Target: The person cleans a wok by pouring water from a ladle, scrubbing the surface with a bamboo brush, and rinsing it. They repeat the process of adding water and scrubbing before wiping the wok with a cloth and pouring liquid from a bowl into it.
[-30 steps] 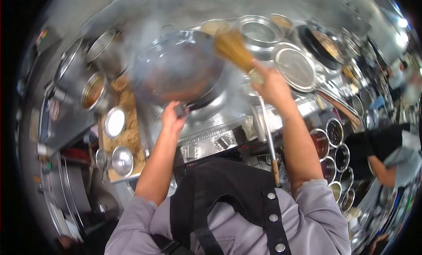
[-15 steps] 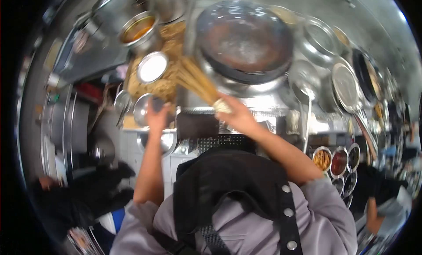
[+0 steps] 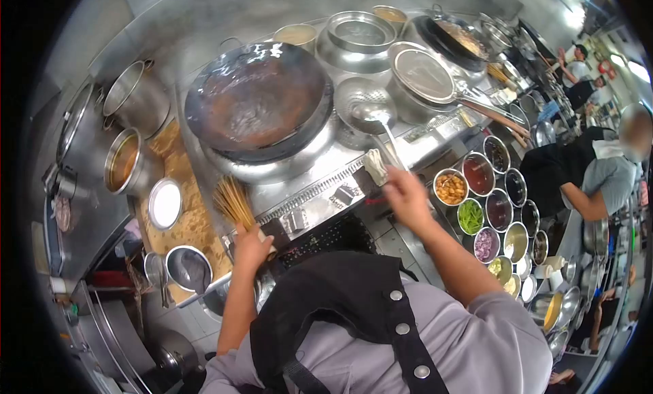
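Observation:
My left hand (image 3: pixel 252 248) is closed round the bound end of a bamboo wok brush (image 3: pixel 233 202), its bristles fanning up beside the big wok (image 3: pixel 265 101). At the front of the stove, my right hand (image 3: pixel 408 200) overlaps the handle of a ladle (image 3: pixel 374 116). Motion smears its fingers, and I cannot tell whether they grip the handle. The ladle's bowl rests on a perforated strainer (image 3: pixel 350 95). A folded white cloth (image 3: pixel 374 167) lies just left of my right hand. Left of my left hand stands a metal bowl (image 3: pixel 182 259) with a dark cloth in it.
Pots (image 3: pixel 117 159) and a white-filled bowl (image 3: pixel 165 205) stand at left. A fine-mesh sieve (image 3: pixel 423 76) sits across a pot. Several ingredient bowls (image 3: pixel 450 187) stand to the right, near a person in a dark apron (image 3: pixel 564 166). A second wok (image 3: pixel 456 42) is farther back.
The bamboo brush has passed from my right hand to my left, which has left the metal bowl. My right hand has moved to the ladle handle. The view has turned right.

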`<action>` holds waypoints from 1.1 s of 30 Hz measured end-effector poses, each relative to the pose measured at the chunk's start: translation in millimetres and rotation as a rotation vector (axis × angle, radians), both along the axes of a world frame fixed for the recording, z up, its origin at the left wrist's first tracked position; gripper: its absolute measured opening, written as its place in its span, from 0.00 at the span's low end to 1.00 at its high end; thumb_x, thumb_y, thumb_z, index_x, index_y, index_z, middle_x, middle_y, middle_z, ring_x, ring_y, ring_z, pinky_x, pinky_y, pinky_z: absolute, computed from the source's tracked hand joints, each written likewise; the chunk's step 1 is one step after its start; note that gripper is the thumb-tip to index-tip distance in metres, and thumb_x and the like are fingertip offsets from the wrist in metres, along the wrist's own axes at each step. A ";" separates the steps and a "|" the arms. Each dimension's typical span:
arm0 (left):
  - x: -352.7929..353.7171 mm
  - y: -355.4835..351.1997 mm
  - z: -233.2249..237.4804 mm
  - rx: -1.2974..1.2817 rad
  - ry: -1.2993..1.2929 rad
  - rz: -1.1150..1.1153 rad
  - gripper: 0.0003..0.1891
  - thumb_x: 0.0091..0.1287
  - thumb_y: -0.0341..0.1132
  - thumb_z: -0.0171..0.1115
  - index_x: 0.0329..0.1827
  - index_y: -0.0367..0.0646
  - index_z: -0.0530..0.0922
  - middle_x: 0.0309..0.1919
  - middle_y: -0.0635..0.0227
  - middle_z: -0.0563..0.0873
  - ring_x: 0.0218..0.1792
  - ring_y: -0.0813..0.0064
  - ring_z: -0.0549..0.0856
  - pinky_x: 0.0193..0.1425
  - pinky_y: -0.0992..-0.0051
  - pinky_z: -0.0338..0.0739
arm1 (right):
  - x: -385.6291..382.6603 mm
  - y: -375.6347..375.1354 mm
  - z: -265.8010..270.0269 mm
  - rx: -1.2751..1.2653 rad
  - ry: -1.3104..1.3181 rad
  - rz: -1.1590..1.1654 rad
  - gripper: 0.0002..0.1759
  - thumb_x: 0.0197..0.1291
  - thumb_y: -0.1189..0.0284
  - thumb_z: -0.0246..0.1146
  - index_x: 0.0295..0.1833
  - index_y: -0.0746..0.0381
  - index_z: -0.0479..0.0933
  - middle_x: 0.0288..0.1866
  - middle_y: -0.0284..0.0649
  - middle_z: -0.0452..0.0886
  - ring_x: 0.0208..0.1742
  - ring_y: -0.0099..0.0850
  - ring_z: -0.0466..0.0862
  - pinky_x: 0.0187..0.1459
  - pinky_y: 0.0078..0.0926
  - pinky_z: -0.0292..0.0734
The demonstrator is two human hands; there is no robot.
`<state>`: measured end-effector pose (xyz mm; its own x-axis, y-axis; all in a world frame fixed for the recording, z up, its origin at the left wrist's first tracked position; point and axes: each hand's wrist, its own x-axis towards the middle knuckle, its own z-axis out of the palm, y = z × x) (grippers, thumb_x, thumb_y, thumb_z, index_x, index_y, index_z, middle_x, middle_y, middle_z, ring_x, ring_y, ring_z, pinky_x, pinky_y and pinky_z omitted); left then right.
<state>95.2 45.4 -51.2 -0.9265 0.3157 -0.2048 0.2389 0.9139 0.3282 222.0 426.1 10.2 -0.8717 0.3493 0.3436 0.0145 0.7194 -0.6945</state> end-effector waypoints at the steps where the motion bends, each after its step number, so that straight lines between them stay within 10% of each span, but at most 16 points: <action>1: -12.6 3.9 8.3 0.007 0.008 -0.013 0.31 0.63 0.44 0.71 0.67 0.39 0.75 0.65 0.40 0.72 0.62 0.42 0.77 0.71 0.57 0.69 | 23.4 22.3 11.4 0.078 -0.074 -0.193 0.26 0.59 0.73 0.68 0.63 0.65 0.75 0.49 0.53 0.81 0.49 0.50 0.83 0.52 0.42 0.80; 6: -72.0 97.2 98.1 0.701 0.569 -0.251 0.17 0.66 0.33 0.66 0.56 0.37 0.79 0.53 0.51 0.82 0.56 0.49 0.79 0.62 0.57 0.74 | 89.7 70.8 -73.8 0.136 -0.569 -0.286 0.48 0.53 0.63 0.74 0.77 0.62 0.59 0.58 0.63 0.76 0.57 0.60 0.79 0.57 0.51 0.76; 9: -102.0 162.5 114.7 0.628 0.714 -0.349 0.18 0.66 0.34 0.66 0.57 0.38 0.79 0.53 0.51 0.82 0.55 0.48 0.79 0.62 0.56 0.73 | 76.4 88.6 -107.6 -0.005 -0.551 -0.234 0.45 0.58 0.65 0.71 0.79 0.59 0.58 0.50 0.61 0.83 0.52 0.60 0.83 0.54 0.53 0.77; 13: -113.5 191.4 71.9 0.300 0.629 -0.226 0.13 0.66 0.38 0.66 0.50 0.42 0.82 0.43 0.58 0.83 0.47 0.54 0.81 0.54 0.56 0.73 | 35.9 88.3 -21.7 -0.726 -0.396 -0.146 0.34 0.66 0.74 0.62 0.77 0.59 0.62 0.27 0.36 0.77 0.22 0.24 0.79 0.23 0.27 0.74; 19: -124.5 178.9 64.7 0.375 0.664 -0.159 0.08 0.66 0.36 0.65 0.44 0.43 0.84 0.37 0.62 0.83 0.42 0.57 0.82 0.49 0.59 0.70 | -152.1 178.1 98.9 -0.502 -0.237 -0.050 0.30 0.67 0.72 0.60 0.73 0.67 0.65 0.29 0.41 0.81 0.22 0.29 0.81 0.25 0.31 0.77; 24: -81.8 186.1 109.7 0.425 0.852 -0.115 0.15 0.63 0.33 0.68 0.53 0.41 0.82 0.48 0.55 0.82 0.53 0.52 0.80 0.62 0.57 0.71 | -361.4 305.9 79.4 -0.245 -0.204 -0.052 0.16 0.61 0.74 0.63 0.52 0.70 0.77 0.27 0.43 0.82 0.25 0.37 0.83 0.28 0.38 0.78; 29: -7.3 114.6 75.9 0.467 0.639 0.165 0.18 0.65 0.29 0.66 0.58 0.37 0.79 0.56 0.49 0.80 0.59 0.50 0.78 0.67 0.60 0.70 | -468.7 316.5 65.1 -1.059 -0.552 0.018 0.07 0.64 0.77 0.59 0.32 0.63 0.71 0.24 0.40 0.76 0.21 0.33 0.78 0.24 0.35 0.79; 31: 25.9 87.0 62.4 0.435 0.556 0.289 0.16 0.65 0.28 0.65 0.56 0.35 0.79 0.53 0.52 0.80 0.55 0.53 0.80 0.64 0.61 0.73 | -475.4 299.4 98.1 -1.758 -0.184 -0.026 0.10 0.66 0.78 0.57 0.30 0.63 0.68 0.23 0.37 0.72 0.20 0.29 0.75 0.21 0.28 0.76; 33: 56.3 65.5 42.0 0.421 0.538 0.329 0.16 0.66 0.27 0.65 0.56 0.35 0.79 0.52 0.54 0.81 0.53 0.56 0.82 0.61 0.63 0.74 | -472.4 275.7 124.6 -1.782 -0.155 0.021 0.09 0.66 0.79 0.57 0.32 0.64 0.68 0.23 0.37 0.71 0.20 0.28 0.75 0.21 0.26 0.75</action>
